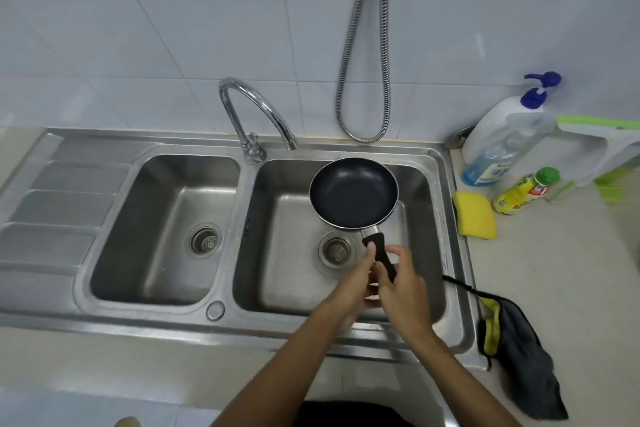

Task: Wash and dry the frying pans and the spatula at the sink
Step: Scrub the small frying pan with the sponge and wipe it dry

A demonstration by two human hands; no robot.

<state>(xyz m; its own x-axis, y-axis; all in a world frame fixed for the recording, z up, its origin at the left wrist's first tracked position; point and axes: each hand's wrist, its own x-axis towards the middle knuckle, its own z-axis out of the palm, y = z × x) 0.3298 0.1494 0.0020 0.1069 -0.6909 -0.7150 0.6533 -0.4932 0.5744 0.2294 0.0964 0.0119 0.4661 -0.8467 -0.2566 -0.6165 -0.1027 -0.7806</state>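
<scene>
Over the right basin of a double steel sink (446, 184), in the head camera's view, a small frying pan (353, 194) is held level in the air, its bowl above the back half of the basin and just in front of the spout of the curved chrome faucet (258, 114). The pan is round and shallow, with a dark, matte non-stick inside that looks clean, a thin bright metal rim, and a silver neck joining it to a black handle (382, 253) that points toward the person. Both hands meet on that handle. The left hand (353, 282) reaches in from the lower left and clasps the handle from its left side, thumb laid along the top. The right hand (401, 291) wraps the handle's near end from the right, fingers curled round it. Below the handle lies the right basin's drain strainer (336, 250). On the counter to the right of the sink, well apart from the pan, are a yellow sponge (475, 215), a small yellow bottle with a green cap (524, 191), a large pump bottle with a blue top (502, 146), and, nearer the person, a dark grey cloth with yellow trim (523, 360) draped at the sink's edge.
</scene>
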